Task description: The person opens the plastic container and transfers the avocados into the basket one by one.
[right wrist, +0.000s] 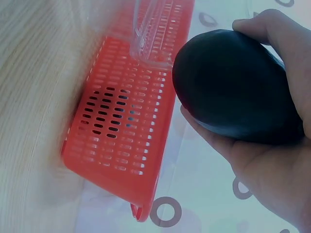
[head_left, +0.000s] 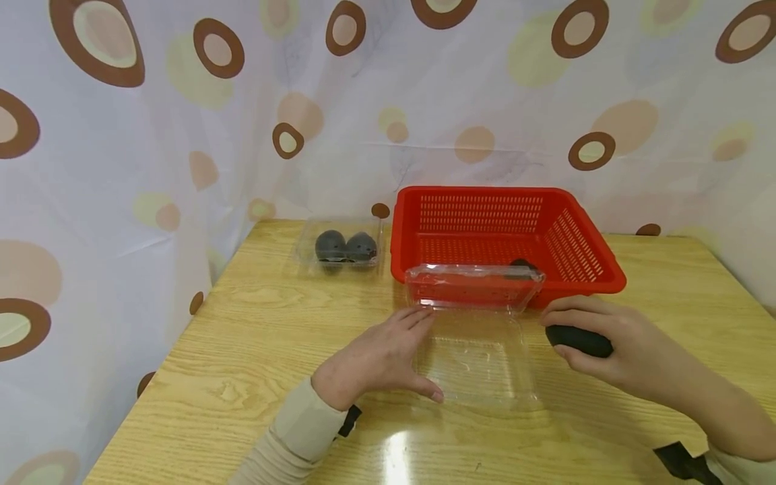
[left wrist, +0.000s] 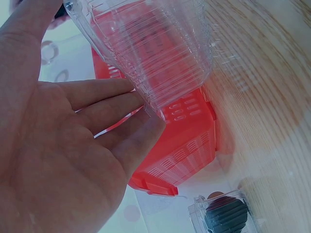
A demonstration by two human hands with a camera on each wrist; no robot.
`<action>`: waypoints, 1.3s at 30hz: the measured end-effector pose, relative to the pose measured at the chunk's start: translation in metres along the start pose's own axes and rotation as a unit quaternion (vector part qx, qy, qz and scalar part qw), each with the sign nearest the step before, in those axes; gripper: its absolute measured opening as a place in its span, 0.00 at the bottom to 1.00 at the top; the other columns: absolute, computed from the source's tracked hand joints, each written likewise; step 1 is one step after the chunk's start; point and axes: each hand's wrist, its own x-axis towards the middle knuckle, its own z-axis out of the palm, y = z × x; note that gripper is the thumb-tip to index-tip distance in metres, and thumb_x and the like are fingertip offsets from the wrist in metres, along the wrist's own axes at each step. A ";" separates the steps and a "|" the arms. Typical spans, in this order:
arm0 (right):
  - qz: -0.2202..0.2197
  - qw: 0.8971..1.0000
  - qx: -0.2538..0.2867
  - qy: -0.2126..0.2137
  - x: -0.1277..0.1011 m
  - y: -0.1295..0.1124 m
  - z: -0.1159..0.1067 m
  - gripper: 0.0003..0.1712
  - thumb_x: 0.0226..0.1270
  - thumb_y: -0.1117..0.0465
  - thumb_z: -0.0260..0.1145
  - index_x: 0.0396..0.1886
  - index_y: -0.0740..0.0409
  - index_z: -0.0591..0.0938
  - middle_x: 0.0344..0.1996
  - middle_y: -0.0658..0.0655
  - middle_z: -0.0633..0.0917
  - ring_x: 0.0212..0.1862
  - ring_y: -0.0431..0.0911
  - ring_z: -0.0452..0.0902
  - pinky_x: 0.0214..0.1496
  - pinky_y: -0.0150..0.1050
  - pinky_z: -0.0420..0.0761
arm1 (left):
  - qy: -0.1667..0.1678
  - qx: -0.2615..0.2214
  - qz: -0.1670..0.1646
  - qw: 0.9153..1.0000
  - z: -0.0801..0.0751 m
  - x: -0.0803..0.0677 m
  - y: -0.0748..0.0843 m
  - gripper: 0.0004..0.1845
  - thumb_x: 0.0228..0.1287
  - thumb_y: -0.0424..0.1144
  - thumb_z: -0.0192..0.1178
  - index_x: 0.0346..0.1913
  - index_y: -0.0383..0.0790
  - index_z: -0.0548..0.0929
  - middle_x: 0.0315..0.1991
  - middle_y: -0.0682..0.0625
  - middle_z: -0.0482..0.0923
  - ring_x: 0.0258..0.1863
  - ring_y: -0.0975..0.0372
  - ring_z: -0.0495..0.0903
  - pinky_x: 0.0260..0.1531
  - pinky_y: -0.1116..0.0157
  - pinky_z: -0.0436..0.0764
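My right hand [head_left: 645, 353] grips a dark, egg-shaped avocado [head_left: 580, 341], holding it just right of an open clear plastic clamshell box [head_left: 479, 374]. In the right wrist view the smooth avocado [right wrist: 233, 87] sits between thumb and fingers. The box lies on the table with its lid [head_left: 467, 289] raised at the back, against the red basket's front. My left hand [head_left: 384, 357] rests at the box's left side, fingers extended and thumb spread. In the left wrist view its fingertips touch the rim of the clear box [left wrist: 155, 53].
Behind the box stands a red slotted basket [head_left: 485, 195], with one dark avocado [head_left: 523, 268] partly visible inside. At the back left is another clear clamshell [head_left: 303, 252] holding dark avocados [head_left: 361, 247]. A patterned curtain [head_left: 364, 87] hangs behind the wooden table [head_left: 242, 377].
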 end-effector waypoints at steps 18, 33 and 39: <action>0.014 1.000 -0.008 0.019 0.009 0.011 -0.010 0.32 0.40 0.69 0.80 0.49 0.44 0.86 0.48 0.43 0.84 0.47 0.30 0.77 0.44 0.15 0.75 | 0.001 0.000 -0.002 1.000 0.000 0.000 0.000 0.63 0.47 0.71 0.68 0.78 0.38 0.53 0.80 0.46 0.51 0.78 0.54 0.53 0.76 0.59 0.60; 0.006 1.000 -0.018 0.024 0.029 0.017 -0.018 0.29 0.44 0.69 0.79 0.49 0.44 0.86 0.48 0.42 0.84 0.45 0.34 0.77 0.46 0.16 0.72 | -0.003 0.000 -0.005 1.000 0.000 -0.001 -0.001 0.64 0.47 0.72 0.67 0.79 0.39 0.53 0.80 0.46 0.51 0.79 0.54 0.52 0.76 0.59 0.60; 0.012 0.999 -0.027 0.026 0.030 0.020 -0.021 0.28 0.43 0.68 0.80 0.47 0.46 0.87 0.47 0.41 0.84 0.44 0.35 0.78 0.46 0.15 0.72 | 0.000 -0.003 -0.003 1.000 0.000 0.000 0.000 0.64 0.47 0.71 0.68 0.79 0.39 0.53 0.80 0.46 0.51 0.79 0.54 0.52 0.76 0.59 0.60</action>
